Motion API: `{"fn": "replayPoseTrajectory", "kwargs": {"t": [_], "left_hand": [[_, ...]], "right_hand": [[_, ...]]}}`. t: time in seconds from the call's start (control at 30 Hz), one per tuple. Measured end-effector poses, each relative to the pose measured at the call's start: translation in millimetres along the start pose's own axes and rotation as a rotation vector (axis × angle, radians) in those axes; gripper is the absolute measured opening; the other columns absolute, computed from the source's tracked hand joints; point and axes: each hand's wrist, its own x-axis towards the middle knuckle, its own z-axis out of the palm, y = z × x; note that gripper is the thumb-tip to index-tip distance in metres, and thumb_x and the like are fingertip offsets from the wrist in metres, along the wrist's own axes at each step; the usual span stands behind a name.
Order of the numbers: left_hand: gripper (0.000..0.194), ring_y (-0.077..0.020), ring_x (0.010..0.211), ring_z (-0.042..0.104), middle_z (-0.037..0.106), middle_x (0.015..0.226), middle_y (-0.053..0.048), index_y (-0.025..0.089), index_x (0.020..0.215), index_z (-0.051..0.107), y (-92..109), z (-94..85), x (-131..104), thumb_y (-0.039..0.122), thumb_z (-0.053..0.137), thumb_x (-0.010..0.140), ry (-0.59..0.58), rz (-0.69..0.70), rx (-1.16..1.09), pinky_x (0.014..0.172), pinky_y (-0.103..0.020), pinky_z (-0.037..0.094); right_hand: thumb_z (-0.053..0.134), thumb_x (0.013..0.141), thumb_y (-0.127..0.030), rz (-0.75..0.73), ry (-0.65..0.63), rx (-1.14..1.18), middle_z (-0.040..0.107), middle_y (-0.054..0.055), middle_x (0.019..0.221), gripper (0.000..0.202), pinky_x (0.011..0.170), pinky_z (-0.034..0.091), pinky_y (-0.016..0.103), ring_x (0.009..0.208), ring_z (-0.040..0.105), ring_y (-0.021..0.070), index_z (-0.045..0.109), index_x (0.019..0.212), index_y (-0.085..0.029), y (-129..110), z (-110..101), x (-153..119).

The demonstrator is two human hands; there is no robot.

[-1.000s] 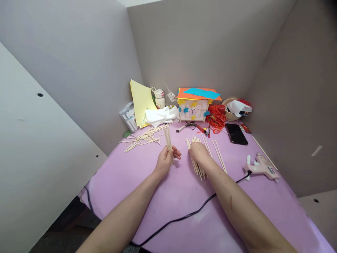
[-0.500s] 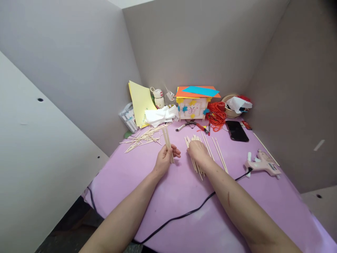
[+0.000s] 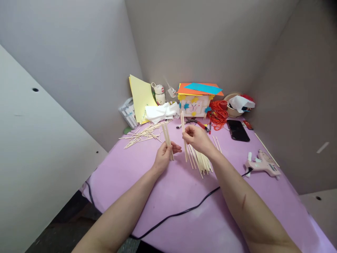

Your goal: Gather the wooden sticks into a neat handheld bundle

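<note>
Wooden sticks [image 3: 168, 140] stand out of the left hand [image 3: 162, 156] in a small bundle, long axis running near to far, far ends tipped left. The thumb clamps them while the other fingers reach right, loosely spread. Just right of this bundle — apart from it, nearly parallel — is a stick pair [image 3: 183, 121], seemingly two, pinched between thumb and fingertips of the right hand [image 3: 198, 140]. The stick pile [image 3: 203, 163] lies on the purple table [image 3: 129, 165], just nearer than the right hand, the closer of the two; its forearm slants in from near right.
</note>
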Motion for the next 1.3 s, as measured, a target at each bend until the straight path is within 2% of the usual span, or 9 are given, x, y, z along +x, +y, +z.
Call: {"fn": "replayPoseTrajectory", "kwargs": {"t": [0.13,0.33,0.53,0.7,0.83,0.93,1.07,1.2,1.3], "left_hand": [[0.039,-0.0183,0.08,0.068,0.069,0.087,-0.005,0.016,0.094,0.055,1,0.9,1,0.052,0.064,0.081,0.022,0.016,0.015,0.085,-0.037,0.052],[0.034,-0.0152,0.074,0.059,0.062,0.079,-0.002,0.017,0.094,0.062,-2,-3.8,2,0.05,0.058,0.086,0.114,0.147,0.265,0.072,-0.027,0.048],[0.031,-0.0167,0.081,0.058,0.063,0.084,-0.003,0.017,0.1,0.063,-8,-9.5,3,0.044,0.052,0.091,0.109,0.202,0.352,0.077,-0.027,0.046],[0.031,-0.0176,0.088,0.059,0.064,0.094,-0.005,0.017,0.104,0.062,-12,-10.6,2,0.043,0.049,0.093,0.068,0.211,0.369,0.08,-0.028,0.047],[0.035,-0.0202,0.094,0.061,0.066,0.099,-0.008,0.016,0.108,0.061,-9,-8.4,1,0.045,0.048,0.093,0.04,0.201,0.357,0.084,-0.032,0.048],[0.034,-0.019,0.087,0.063,0.068,0.092,-0.007,0.016,0.106,0.059,-6,-7.1,0,0.045,0.047,0.094,0.007,0.194,0.374,0.081,-0.031,0.049],[0.03,-0.0156,0.076,0.063,0.067,0.081,-0.004,0.016,0.098,0.058,-6,-7.7,0,0.042,0.044,0.096,-0.051,0.203,0.39,0.074,-0.028,0.049],[0.03,-0.0168,0.078,0.066,0.069,0.087,-0.006,0.016,0.099,0.058,-7,-8.8,1,0.043,0.047,0.094,-0.095,0.173,0.334,0.078,-0.031,0.051],[0.031,-0.0178,0.079,0.068,0.07,0.094,-0.008,0.015,0.102,0.058,-6,-9.3,2,0.043,0.051,0.092,-0.117,0.126,0.264,0.08,-0.034,0.053]], "right_hand": [[0.053,0.08,-0.028,-0.039,-0.095,0.254,0.056,-0.003,0.063,0.012,0.052,0.041,0.021,0.055,0.055,0.011,0.049,0.073,-0.019,-8,13,-6],[0.056,0.081,-0.027,-0.042,-0.097,0.131,0.06,-0.001,0.066,0.013,0.056,0.039,0.021,0.058,0.053,0.0107,0.052,0.072,-0.018,-9,30,-9],[0.054,0.082,-0.026,-0.089,-0.107,0.018,0.057,-0.001,0.068,0.011,0.059,0.035,0.022,0.061,0.048,0.0109,0.053,0.075,-0.018,-14,32,-10],[0.053,0.08,-0.02,-0.129,-0.056,-0.031,0.053,0.0,0.076,0.011,0.062,0.034,0.022,0.068,0.047,0.0113,0.05,0.07,-0.018,-15,30,-9],[0.054,0.082,-0.021,-0.108,-0.128,0.074,0.056,-0.001,0.074,0.008,0.063,0.038,0.022,0.068,0.052,0.0114,0.054,0.074,-0.018,-11,28,-9],[0.054,0.081,-0.018,-0.084,-0.182,0.124,0.058,-0.002,0.068,0.006,0.062,0.039,0.022,0.063,0.053,0.0105,0.06,0.081,-0.018,-11,25,-9],[0.055,0.082,-0.018,-0.081,-0.201,0.175,0.055,-0.003,0.058,0.01,0.061,0.041,0.022,0.053,0.051,0.0088,0.061,0.074,-0.017,-15,23,-10],[0.056,0.08,-0.02,-0.006,-0.226,0.324,0.055,-0.004,0.056,0.008,0.051,0.04,0.021,0.046,0.049,0.0082,0.063,0.077,-0.017,-15,24,-10],[0.06,0.076,-0.021,0.035,-0.172,0.354,0.057,-0.002,0.061,0.007,0.05,0.041,0.021,0.049,0.052,0.0088,0.065,0.076,-0.016,-13,25,-9]]}}
